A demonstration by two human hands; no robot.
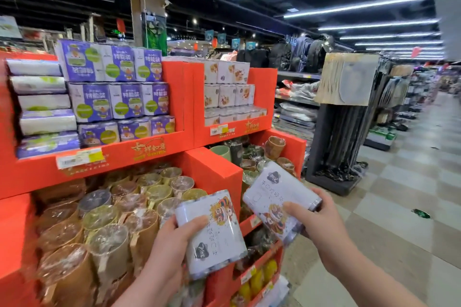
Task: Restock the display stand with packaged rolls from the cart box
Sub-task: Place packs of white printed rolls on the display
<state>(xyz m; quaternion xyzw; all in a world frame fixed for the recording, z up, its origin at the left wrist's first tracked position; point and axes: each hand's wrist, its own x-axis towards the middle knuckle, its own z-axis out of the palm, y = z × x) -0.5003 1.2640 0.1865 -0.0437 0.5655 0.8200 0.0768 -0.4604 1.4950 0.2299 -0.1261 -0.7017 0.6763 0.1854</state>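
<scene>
- The left hand [174, 239], at 6 o'clock in the view, has its fingers curled round a white pack of rolls [214, 232] printed with a lion-dance figure. The thumb lies across the pack's face.
- The right hand [316, 217], at 5 o'clock, grips a second pack [272, 197] of the same kind, tilted with one end toward 11 o'clock. Its thumb is on the front and its fingers are behind.
- The two packs are held just beside each other, not touching, in front of the red display stand [219, 174] and above its lower bins.
- The stand's upper right compartment [262, 97], at 12 o'clock, holds matching white packs [228, 95] stacked in three tiers.
- The upper left compartment [174, 97], at 10 o'clock, holds purple packs [117, 87] in three tiers. Flat wrapped bundles [42, 102] are stacked on their 9 o'clock side.
- The lower left bin [15, 232], at 8 o'clock, is filled with film-wrapped cups [112, 212] standing close together.
- The lower right bin [296, 147], just past centre toward 5 o'clock, holds mugs [274, 147], some of them wrapped.
- A shelf at 6 o'clock under the packs carries yellow items [259, 274], too blurred to tell what they are.
- A rack of hanging goods [349, 112] stands at 3 o'clock, across the checkered floor [399, 194].
</scene>
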